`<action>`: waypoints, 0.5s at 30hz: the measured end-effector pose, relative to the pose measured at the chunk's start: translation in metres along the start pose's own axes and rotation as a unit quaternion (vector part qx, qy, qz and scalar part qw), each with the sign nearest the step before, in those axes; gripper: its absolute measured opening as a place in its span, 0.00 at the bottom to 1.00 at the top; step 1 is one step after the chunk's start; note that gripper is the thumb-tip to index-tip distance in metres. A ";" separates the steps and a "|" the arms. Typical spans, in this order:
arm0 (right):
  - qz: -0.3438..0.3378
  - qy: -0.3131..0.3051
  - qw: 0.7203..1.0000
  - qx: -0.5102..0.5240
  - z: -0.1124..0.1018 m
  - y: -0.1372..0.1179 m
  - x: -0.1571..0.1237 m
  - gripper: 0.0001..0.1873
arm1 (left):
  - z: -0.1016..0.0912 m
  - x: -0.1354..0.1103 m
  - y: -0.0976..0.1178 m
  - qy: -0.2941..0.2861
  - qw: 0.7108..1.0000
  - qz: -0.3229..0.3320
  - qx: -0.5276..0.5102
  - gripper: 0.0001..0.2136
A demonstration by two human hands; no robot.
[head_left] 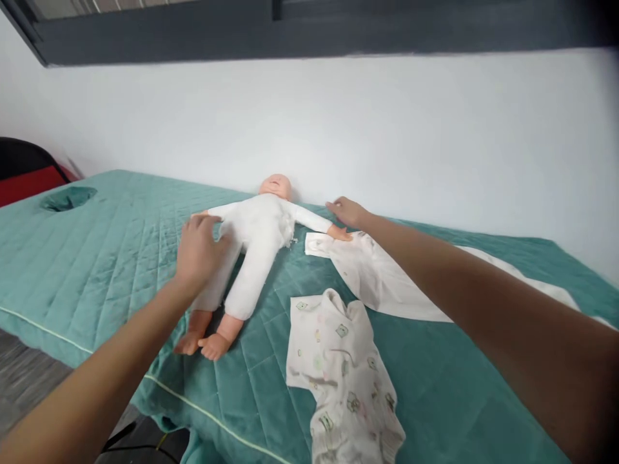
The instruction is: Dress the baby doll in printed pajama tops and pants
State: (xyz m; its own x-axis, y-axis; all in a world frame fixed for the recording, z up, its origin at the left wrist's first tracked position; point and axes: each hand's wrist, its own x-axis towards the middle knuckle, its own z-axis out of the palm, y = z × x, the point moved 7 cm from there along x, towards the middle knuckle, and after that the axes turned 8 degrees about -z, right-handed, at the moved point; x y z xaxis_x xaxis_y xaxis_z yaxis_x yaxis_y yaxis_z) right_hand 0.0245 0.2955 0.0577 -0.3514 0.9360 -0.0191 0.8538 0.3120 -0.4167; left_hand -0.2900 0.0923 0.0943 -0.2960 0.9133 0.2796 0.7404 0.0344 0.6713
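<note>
A baby doll (261,222) with a white cloth body lies on its back, its head by the wall and its bare feet towards me. My left hand (199,248) is over the doll's arm and side at the left, fingers curved and thumb apart. Just beyond the doll's other hand, my right hand (349,211) is held out with nothing visible in it. Beneath my right forearm a white garment (374,283) is spread out, partly hidden. Nearer to me lies a white baby garment (345,374) printed with small figures.
The bed has a green quilted cover (130,238) with a face hole (68,198) at the left end. Behind it rises a white wall (193,122) under a dark window frame (338,29). A black and red chair (26,171) stands at the far left.
</note>
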 end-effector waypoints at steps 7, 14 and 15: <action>0.053 -0.059 0.982 -0.170 -0.048 0.110 -0.134 0.20 | 0.099 -0.126 0.099 -0.274 0.927 0.240 0.092 0.18; -0.025 -0.018 0.973 -0.227 -0.094 0.077 -0.226 0.21 | 0.131 -0.159 0.182 -0.271 0.893 0.352 0.072 0.08; -0.051 -0.008 0.973 -0.225 -0.100 0.064 -0.240 0.22 | 0.131 -0.164 0.204 -0.241 0.891 0.381 0.058 0.08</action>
State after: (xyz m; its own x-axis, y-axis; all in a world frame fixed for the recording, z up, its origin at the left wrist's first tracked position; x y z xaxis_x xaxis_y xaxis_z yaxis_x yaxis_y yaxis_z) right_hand 0.2023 0.1069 0.1267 -0.4458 0.8950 -0.0142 0.8948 0.4460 0.0228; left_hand -0.0119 0.0029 0.0958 0.5924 0.7564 0.2774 0.6805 -0.6541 0.3302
